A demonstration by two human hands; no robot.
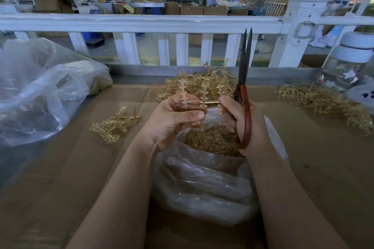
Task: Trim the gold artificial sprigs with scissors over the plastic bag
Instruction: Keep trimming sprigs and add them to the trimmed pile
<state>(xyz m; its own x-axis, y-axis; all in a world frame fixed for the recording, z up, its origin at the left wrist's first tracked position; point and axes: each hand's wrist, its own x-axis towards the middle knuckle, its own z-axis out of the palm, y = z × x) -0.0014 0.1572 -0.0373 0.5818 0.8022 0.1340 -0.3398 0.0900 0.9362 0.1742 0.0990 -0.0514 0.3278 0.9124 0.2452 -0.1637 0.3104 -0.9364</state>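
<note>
Two hands, left hand (172, 119) and right hand (236, 119); one pair of scissors (243, 87). Two plastic bags: one (202, 184) at 6 o'clock, one (40, 91) at 9. Three loose sprig heaps (115, 125) (194, 85) (323, 103) on the desk (60, 188).

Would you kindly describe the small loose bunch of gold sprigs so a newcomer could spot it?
Start at the big crumpled plastic bag on the cardboard's left. Just right of it lies the small bunch, left of the left hand. Unlike the larger heaps, it lies alone, flat and sparse.
</note>
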